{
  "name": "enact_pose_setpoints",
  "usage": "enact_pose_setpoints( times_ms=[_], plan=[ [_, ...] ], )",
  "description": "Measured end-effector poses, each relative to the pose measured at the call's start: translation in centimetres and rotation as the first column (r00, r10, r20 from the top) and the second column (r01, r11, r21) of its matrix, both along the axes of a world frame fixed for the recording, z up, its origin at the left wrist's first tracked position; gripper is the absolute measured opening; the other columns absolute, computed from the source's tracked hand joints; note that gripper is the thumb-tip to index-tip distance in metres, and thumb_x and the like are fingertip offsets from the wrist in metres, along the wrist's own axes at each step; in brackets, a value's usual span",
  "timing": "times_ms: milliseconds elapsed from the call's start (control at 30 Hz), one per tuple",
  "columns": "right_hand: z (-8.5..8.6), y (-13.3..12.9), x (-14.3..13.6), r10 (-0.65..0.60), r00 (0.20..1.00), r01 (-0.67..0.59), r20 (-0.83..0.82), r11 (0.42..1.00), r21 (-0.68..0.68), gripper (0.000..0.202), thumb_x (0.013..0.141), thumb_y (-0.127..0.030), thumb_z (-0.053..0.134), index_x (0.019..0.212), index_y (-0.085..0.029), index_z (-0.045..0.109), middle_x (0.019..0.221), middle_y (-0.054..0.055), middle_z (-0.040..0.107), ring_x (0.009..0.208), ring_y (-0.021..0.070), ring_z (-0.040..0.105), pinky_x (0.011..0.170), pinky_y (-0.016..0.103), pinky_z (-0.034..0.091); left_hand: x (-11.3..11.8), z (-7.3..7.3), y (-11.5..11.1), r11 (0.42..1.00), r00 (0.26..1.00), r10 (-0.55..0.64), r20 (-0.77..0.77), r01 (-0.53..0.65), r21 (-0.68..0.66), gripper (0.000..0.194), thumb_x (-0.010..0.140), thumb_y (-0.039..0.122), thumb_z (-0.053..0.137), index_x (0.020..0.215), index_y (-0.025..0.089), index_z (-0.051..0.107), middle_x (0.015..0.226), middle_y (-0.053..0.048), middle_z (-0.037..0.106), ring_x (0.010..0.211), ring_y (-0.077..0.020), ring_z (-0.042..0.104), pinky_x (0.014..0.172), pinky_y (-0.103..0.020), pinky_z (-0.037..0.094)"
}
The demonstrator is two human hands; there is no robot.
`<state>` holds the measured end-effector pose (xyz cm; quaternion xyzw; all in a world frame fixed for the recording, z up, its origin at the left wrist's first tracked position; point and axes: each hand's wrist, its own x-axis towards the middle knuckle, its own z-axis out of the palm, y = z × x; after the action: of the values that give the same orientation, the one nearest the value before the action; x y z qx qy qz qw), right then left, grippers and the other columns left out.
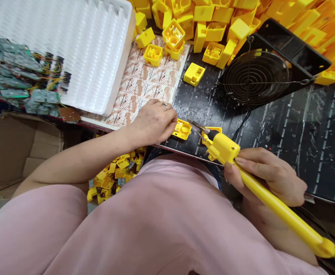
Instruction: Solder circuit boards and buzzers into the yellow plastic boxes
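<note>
Grips yellow soldering iron (261,187) in right hand (270,177), thumb and fingers wrapped round handle. Points tip leftward at right edge of open yellow housing (182,130); cannot tell if touching. Sets left hand (157,120), fingers curled, at left end of same housing; cannot tell if pinching or just resting there. Find housing open side up near front edge of black-covered table (305,145). Note second housing (217,129) just right, partly hidden by iron. See loose yellow case (194,74) farther back, short of yellow pile (213,15). Also visible: black fan (256,78) right of case, white foam tray (98,57) far left, circuit boards (8,63) heaped at its left.
</note>
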<state>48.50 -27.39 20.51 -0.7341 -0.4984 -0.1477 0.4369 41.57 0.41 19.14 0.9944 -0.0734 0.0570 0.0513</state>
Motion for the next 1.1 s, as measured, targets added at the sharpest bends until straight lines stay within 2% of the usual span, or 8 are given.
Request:
enact_pose_setpoints(
  times_ms=[67, 200, 367, 467, 567, 833, 967, 1100],
  plan=[
    [-0.2, -0.1, -0.2, -0.011, 1.0, 0.012, -0.006, 0.999, 0.041, 0.026, 0.079, -0.01, 0.084, 0.089, -0.024, 0.064, 0.081, -0.002, 0.075, 0.063, 0.0133, 0.07, 0.05, 0.024, 0.058, 0.0, 0.0, 0.0, 1.0, 1.0, -0.004, 0.003, 0.004, 0.002, 0.035, 0.097, 0.026, 0.041, 0.088, 0.015, 0.073, 0.08, -0.008, 0.073, 0.078, -0.0235, 0.069, 0.084, -0.04, 0.051],
    [-0.2, 0.1, -0.2, -0.035, 0.998, 0.035, -0.048, 0.999, -0.001, 0.03, 0.079, -0.008, 0.083, 0.1, -0.023, 0.068, 0.084, 0.0, 0.076, 0.068, 0.0153, 0.073, 0.059, 0.025, 0.062, 0.1, 0.0, 0.1, 1.0, 1.0, -0.009, 0.005, 0.009, -0.007, 0.034, 0.097, 0.026, 0.042, 0.088, 0.015, 0.073, 0.08, -0.008, 0.073, 0.077, -0.0234, 0.069, 0.085, -0.04, 0.051],
    [-0.5, 0.4, 0.0, -0.012, 0.998, 0.016, 0.056, 0.997, -0.071, 0.039, 0.085, -0.015, 0.081, 0.12, -0.022, 0.067, 0.088, 0.0, 0.079, 0.07, 0.0162, 0.075, 0.064, 0.026, 0.064, 0.0, 0.1, 0.2, 1.0, 1.0, -0.014, 0.005, 0.014, -0.004, 0.034, 0.097, 0.026, 0.043, 0.088, 0.015, 0.073, 0.08, -0.007, 0.073, 0.078, -0.0236, 0.07, 0.085, -0.041, 0.052],
    [-0.9, 0.5, -0.2, 0.019, 0.998, -0.019, 0.066, 1.0, -0.004, 0.034, 0.082, -0.015, 0.085, 0.11, -0.021, 0.067, 0.086, 0.0, 0.078, 0.067, 0.0169, 0.074, 0.055, 0.027, 0.06, 0.0, 0.1, 0.2, 1.0, 1.0, -0.014, -0.001, 0.014, 0.003, 0.034, 0.097, 0.026, 0.043, 0.088, 0.015, 0.073, 0.08, -0.007, 0.073, 0.078, -0.0234, 0.07, 0.086, -0.041, 0.052],
    [-1.0, 0.8, -0.4, 0.002, 0.997, 0.0, 0.074, 0.999, -0.035, 0.031, 0.079, -0.014, 0.087, 0.099, -0.021, 0.064, 0.081, 0.0, 0.077, 0.065, 0.017, 0.073, 0.051, 0.026, 0.058, 0.0, 0.2, 0.1, 1.0, 1.0, -0.008, -0.015, 0.008, 0.002, 0.034, 0.097, 0.026, 0.043, 0.089, 0.015, 0.074, 0.082, -0.008, 0.074, 0.08, -0.0242, 0.07, 0.086, -0.041, 0.052],
    [-0.9, 1.1, -0.1, 0.081, 0.992, -0.079, 0.096, 0.997, -0.018, 0.029, 0.081, -0.015, 0.086, 0.093, -0.023, 0.062, 0.078, -0.001, 0.075, 0.063, 0.0162, 0.072, 0.046, 0.026, 0.055, 0.1, 0.2, 0.1, 1.0, 1.0, -0.013, -0.008, 0.014, 0.026, 0.034, 0.097, 0.026, 0.041, 0.088, 0.016, 0.072, 0.082, -0.007, 0.073, 0.079, -0.0228, 0.069, 0.08, -0.038, 0.048],
    [-0.6, 0.1, -0.8, -0.043, 0.999, 0.043, -0.009, 0.999, -0.009, 0.027, 0.081, -0.01, 0.084, 0.091, -0.023, 0.063, 0.085, -0.001, 0.076, 0.068, 0.0132, 0.072, 0.056, 0.025, 0.059, 0.2, 0.3, 0.0, 0.999, 1.0, -0.019, -0.015, 0.02, 0.036, 0.034, 0.096, 0.026, 0.042, 0.087, 0.016, 0.072, 0.083, -0.008, 0.075, 0.078, -0.0231, 0.069, 0.079, -0.039, 0.049],
    [-0.7, -0.2, -0.8, -0.051, 0.999, 0.051, -0.006, 0.998, -0.034, 0.028, 0.081, -0.009, 0.084, 0.092, -0.024, 0.063, 0.084, -0.002, 0.076, 0.067, 0.0131, 0.071, 0.055, 0.024, 0.057, 0.3, 0.3, 0.0, 0.999, 1.0, -0.009, -0.004, 0.009, 0.045, 0.034, 0.094, 0.025, 0.042, 0.085, 0.015, 0.073, 0.079, -0.008, 0.074, 0.075, -0.0238, 0.068, 0.077, -0.039, 0.05]
  ],
)
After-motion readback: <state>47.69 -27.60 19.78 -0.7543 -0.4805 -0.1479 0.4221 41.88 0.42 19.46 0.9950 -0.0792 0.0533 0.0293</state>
